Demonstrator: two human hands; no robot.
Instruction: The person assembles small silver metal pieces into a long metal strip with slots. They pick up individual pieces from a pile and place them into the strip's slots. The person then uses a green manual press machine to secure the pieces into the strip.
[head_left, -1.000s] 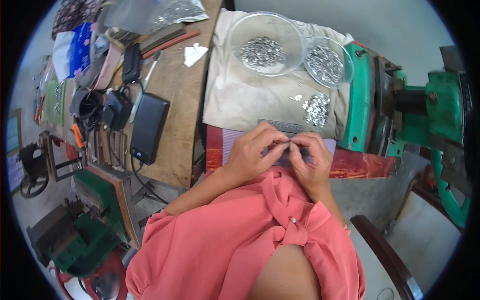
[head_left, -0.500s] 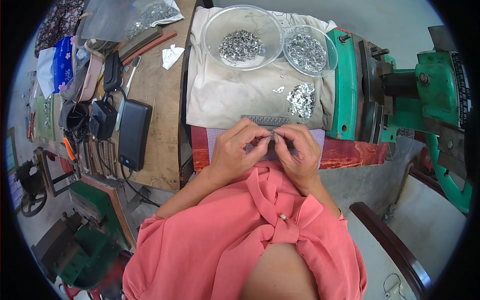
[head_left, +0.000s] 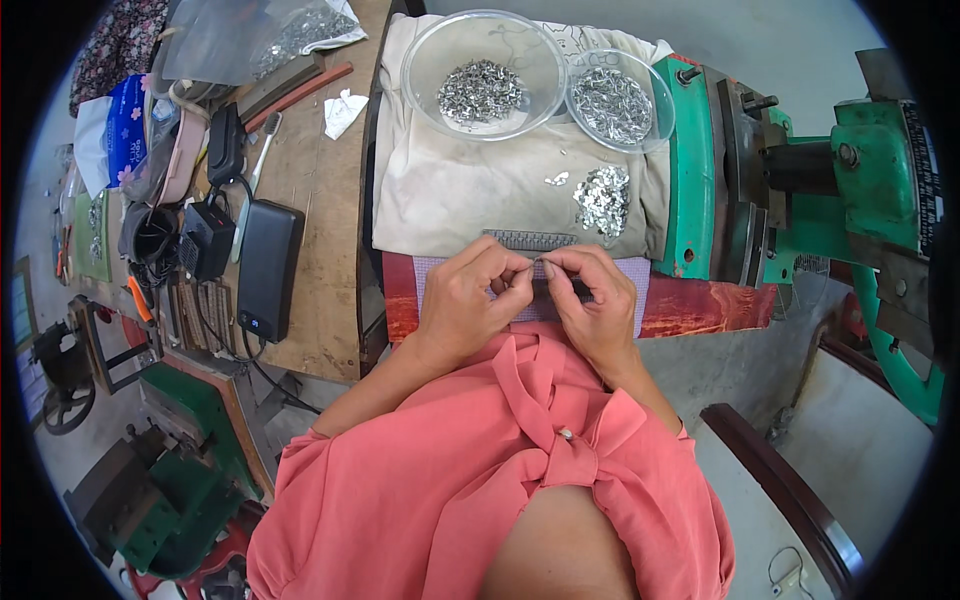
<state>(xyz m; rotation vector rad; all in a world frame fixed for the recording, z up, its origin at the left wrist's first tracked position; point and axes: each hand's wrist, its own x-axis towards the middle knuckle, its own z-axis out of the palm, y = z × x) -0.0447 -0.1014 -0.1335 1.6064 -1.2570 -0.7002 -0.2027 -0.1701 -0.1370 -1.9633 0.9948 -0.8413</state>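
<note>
My left hand [head_left: 470, 295] and my right hand [head_left: 595, 300] meet at the fingertips near the table's front edge, each closed in a pinch. What sits between the fingertips is too small to name. Just beyond them lies a dark grey ridged strip [head_left: 530, 241] with rows of small marks. A pile of flat shiny metal pieces [head_left: 603, 202] rests on the beige cloth [head_left: 450, 195], and a few loose pieces [head_left: 557, 179] lie to its left. Farther back stand a large clear tub [head_left: 420, 95] and a smaller clear tub [head_left: 661, 105], both holding small metal parts.
A green machine [head_left: 690, 180] rises close on my right. On the wooden table [head_left: 325, 230] to my left lie a black power bank [head_left: 270, 270], a toothbrush [head_left: 262, 155], cables and a crumpled tissue [head_left: 345, 114]. A wooden chair part [head_left: 770, 480] stands at lower right.
My right hand has shifted slightly left and up, with its fingertips still meeting those of my left hand. The tubs, pile and strip stay where they were.
</note>
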